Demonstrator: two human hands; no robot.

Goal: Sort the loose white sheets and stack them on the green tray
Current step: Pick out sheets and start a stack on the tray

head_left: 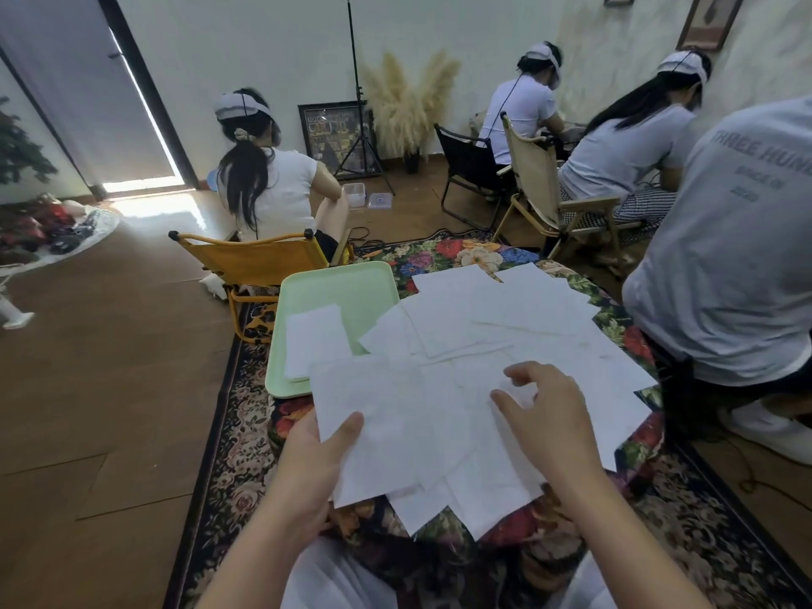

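Left hand (314,459) pinching white sheet (378,415), floral tablecloth (461,254), green tray (347,287)

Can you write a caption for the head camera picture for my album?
Left hand holds a white sheet; right hand reaches over loose sheets beside the green tray.

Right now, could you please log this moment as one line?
left hand: holds sheet | right hand: hovers over loose sheets | green tray: small stack
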